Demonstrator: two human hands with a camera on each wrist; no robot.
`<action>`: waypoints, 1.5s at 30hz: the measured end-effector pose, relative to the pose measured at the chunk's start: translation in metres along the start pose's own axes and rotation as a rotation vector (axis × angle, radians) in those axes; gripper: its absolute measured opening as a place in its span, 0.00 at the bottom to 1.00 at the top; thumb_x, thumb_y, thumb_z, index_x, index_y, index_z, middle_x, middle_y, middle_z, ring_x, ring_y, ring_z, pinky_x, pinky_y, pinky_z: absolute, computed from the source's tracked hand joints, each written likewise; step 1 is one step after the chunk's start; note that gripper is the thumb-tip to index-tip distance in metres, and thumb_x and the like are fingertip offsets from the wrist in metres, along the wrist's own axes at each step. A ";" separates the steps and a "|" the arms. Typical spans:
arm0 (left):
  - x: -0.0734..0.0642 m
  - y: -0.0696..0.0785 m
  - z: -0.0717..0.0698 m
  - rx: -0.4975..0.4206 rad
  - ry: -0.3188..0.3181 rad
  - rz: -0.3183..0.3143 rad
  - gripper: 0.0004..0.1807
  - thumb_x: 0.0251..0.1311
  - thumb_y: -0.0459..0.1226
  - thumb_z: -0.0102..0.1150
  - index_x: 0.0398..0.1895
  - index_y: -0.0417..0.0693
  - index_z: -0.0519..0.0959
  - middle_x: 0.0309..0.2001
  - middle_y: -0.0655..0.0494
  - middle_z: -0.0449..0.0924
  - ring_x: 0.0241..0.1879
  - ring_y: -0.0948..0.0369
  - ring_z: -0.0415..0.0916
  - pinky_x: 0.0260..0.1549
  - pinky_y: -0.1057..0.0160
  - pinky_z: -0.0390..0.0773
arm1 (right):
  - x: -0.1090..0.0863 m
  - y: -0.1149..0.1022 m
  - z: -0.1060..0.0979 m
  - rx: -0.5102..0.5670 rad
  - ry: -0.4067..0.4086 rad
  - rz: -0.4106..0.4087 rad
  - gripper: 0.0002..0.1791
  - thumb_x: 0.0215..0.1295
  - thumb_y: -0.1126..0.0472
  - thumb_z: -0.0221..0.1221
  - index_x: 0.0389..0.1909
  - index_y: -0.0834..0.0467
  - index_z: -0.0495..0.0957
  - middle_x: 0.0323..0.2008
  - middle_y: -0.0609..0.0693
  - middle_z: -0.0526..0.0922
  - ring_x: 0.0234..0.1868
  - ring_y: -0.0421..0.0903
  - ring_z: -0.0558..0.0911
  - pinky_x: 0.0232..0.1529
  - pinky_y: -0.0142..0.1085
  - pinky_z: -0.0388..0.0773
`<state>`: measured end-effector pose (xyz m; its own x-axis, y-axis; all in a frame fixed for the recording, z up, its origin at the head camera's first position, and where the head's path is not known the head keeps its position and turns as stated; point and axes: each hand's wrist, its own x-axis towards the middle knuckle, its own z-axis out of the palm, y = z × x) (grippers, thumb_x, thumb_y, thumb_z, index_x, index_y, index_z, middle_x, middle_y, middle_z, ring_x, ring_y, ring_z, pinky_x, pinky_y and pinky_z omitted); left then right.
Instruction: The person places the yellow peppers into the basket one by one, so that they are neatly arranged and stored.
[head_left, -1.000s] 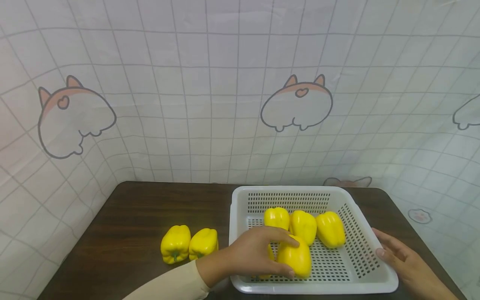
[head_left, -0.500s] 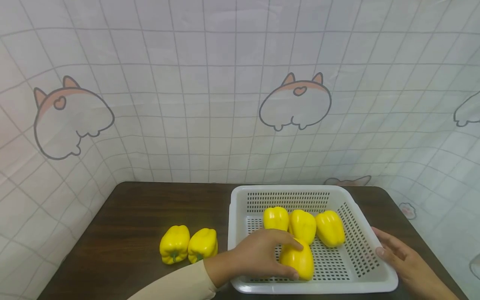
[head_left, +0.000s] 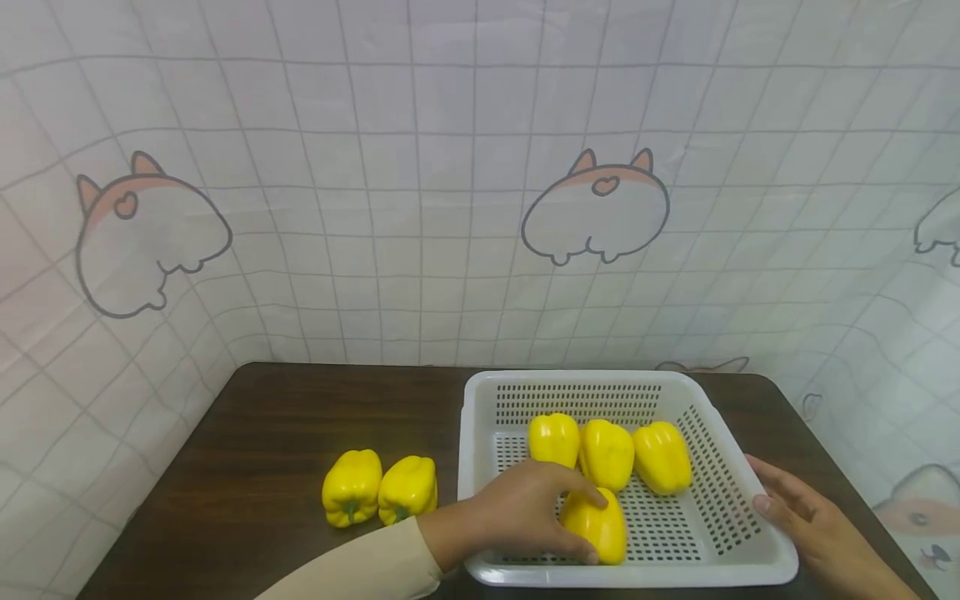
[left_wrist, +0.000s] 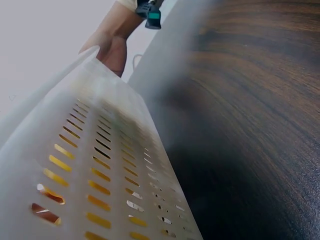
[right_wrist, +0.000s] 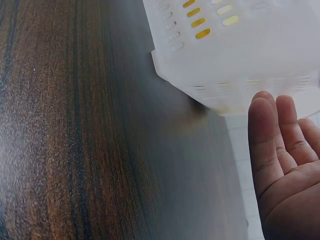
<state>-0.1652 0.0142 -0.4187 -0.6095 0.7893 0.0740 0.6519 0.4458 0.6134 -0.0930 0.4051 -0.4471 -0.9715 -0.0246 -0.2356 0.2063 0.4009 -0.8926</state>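
In the head view my left hand (head_left: 525, 508) reaches over the near rim of a white perforated basket (head_left: 675, 573). Its thumb and fingers hold a yellow bell pepper (head_left: 603, 529) low inside, near the front left. A row of three more peppers lies behind it: a left one (head_left: 553, 437), a middle one (head_left: 607, 457) and a right one (head_left: 663, 460). My right hand (head_left: 817, 525) touches the basket's right rim from outside, its fingers fairly straight in the right wrist view. The left wrist view shows mostly the basket's outer wall (left_wrist: 115, 130), with yellow through its slots.
Two yellow bell peppers, one (head_left: 352, 490) beside another (head_left: 407, 490), rest on the dark wooden table (head_left: 300, 408) left of the basket. A white gridded curtain (head_left: 450, 208) with cartoon animals hangs behind and around the table.
The held pepper has shifted slightly toward me and to the right, with my left hand following. A pepper edge seen left of it earlier is now hidden. The right hand stays put.
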 end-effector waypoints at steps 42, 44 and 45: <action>0.002 0.001 0.003 0.013 -0.018 -0.208 0.24 0.48 0.58 0.79 0.48 0.68 0.86 0.45 0.77 0.81 0.40 0.70 0.70 0.42 0.66 0.72 | 0.000 -0.006 0.003 0.033 0.008 0.069 0.41 0.81 0.48 0.50 0.83 0.55 0.39 0.69 0.75 0.64 0.48 0.61 0.86 0.40 0.56 0.86; 0.002 0.000 0.003 0.013 -0.015 -0.214 0.23 0.47 0.58 0.79 0.48 0.68 0.86 0.44 0.77 0.81 0.40 0.70 0.70 0.42 0.66 0.73 | -0.001 -0.006 0.003 0.028 0.007 0.056 0.41 0.81 0.49 0.50 0.83 0.55 0.39 0.69 0.75 0.64 0.47 0.61 0.86 0.40 0.56 0.86; 0.002 0.000 0.003 0.011 -0.014 -0.218 0.23 0.47 0.58 0.79 0.48 0.67 0.86 0.44 0.77 0.81 0.40 0.70 0.70 0.42 0.66 0.73 | -0.001 -0.006 0.003 0.025 0.011 0.054 0.41 0.81 0.49 0.50 0.83 0.55 0.40 0.69 0.75 0.64 0.47 0.61 0.86 0.40 0.56 0.86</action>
<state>-0.1646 0.0170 -0.4206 -0.7300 0.6798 -0.0702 0.5107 0.6108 0.6051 -0.0933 0.3997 -0.4429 -0.9601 0.0061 -0.2795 0.2609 0.3783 -0.8882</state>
